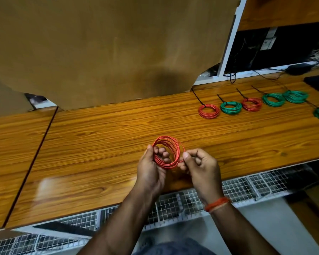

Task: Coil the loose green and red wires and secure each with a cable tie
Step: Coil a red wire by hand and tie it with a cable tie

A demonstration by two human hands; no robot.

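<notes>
While I watch from the head camera, the red coil [167, 152] sits at centre frame, held above the bench [99, 129]. My left hand [151, 168] grips its 9 o'clock side, fingers curled through the ring. My right hand [199, 164] pinches the 3 o'clock side. It looks light, thin and springy, so I judge it will unwind unless held across all the strands. Its loops are loose and uneven, with no tie visible. Tied coils [230, 107] lie toward 2 o'clock.

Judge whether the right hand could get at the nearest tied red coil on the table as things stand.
Probably not yet. The table between the right hand and the tied red coil is bare, but that hand pinches the loose red coil, which the left hand also grips.
</notes>
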